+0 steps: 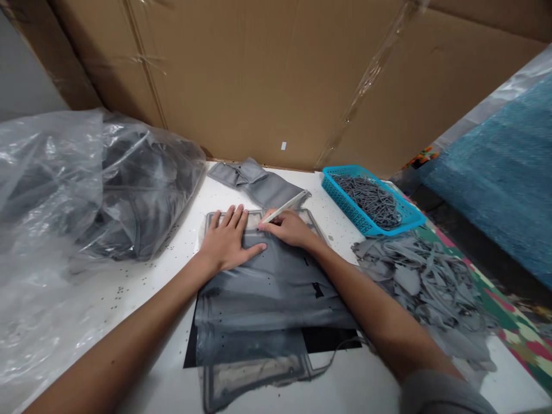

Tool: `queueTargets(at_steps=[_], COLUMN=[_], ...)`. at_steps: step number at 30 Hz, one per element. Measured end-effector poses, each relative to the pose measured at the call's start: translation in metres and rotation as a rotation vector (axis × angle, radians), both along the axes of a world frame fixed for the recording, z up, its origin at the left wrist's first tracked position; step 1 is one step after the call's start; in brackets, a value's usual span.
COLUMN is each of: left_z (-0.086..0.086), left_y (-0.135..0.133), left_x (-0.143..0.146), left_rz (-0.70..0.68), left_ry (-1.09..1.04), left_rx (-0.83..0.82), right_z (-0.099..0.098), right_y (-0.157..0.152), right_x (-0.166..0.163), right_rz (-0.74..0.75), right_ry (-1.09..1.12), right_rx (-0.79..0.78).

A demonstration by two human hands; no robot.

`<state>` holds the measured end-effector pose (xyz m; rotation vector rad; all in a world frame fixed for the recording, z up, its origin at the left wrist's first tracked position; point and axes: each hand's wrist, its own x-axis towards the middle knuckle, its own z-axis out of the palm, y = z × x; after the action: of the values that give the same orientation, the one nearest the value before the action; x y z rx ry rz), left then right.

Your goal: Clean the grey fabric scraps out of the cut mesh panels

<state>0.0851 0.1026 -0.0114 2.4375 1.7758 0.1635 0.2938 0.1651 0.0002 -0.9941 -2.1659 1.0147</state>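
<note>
Pinched in my right hand (288, 227) is a slim white pen-like tool (288, 204); in the head view, its long axis slants from the tip at lower left up and away to the right. That tip sits at the far part of the grey sheet (263, 305), touching or just above it, I cannot tell which. My left hand (230, 238) lies flat, fingers spread, pressing just left of the tip. From both hands, the sheet extends toward me, over a black board (190, 351).

Fabric (276, 293) lies on the table (166, 385), plastic bag (103, 190) left, basket (342, 201) and scraps (426, 282) right, cardboard (259, 75) behind
</note>
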Motion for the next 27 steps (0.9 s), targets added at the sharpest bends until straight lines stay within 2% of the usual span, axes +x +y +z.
queueTargets(at_steps=[7, 12, 16, 18, 20, 23, 25, 27], left_z=[0.002, 0.003, 0.006, 0.008, 0.009, 0.010, 0.010, 0.011], left_y=[0.000, 0.000, 0.000, 0.001, 0.001, 0.002, 0.002, 0.002], left_x=[0.001, 0.001, 0.002, 0.003, 0.003, 0.003, 0.003, 0.003], left_rz=[0.004, 0.010, 0.017, 0.016, 0.017, 0.019, 0.016, 0.013], left_ry=[0.027, 0.054, 0.078, 0.089, 0.095, 0.094, 0.091, 0.092], left_rx=[-0.019, -0.035, -0.068, -0.091, -0.106, -0.111, -0.107, -0.111], right_z=[-0.009, -0.011, -0.018, -0.021, -0.023, -0.021, -0.018, -0.014], right_y=[0.000, 0.000, 0.001, 0.000, -0.001, -0.003, -0.005, -0.008], right_x=[-0.001, 0.002, 0.001, -0.003, -0.007, -0.010, -0.008, -0.005], right_rz=[-0.066, 0.010, 0.098, 0.089, 0.060, -0.045, -0.099, -0.086], right_ry=[-0.005, -0.003, -0.175, -0.275, -0.292, -0.213, -0.124, -0.036], right_rx=[0.106, 0.171, 0.414, 0.551, 0.604, 0.556, 0.461, 0.328])
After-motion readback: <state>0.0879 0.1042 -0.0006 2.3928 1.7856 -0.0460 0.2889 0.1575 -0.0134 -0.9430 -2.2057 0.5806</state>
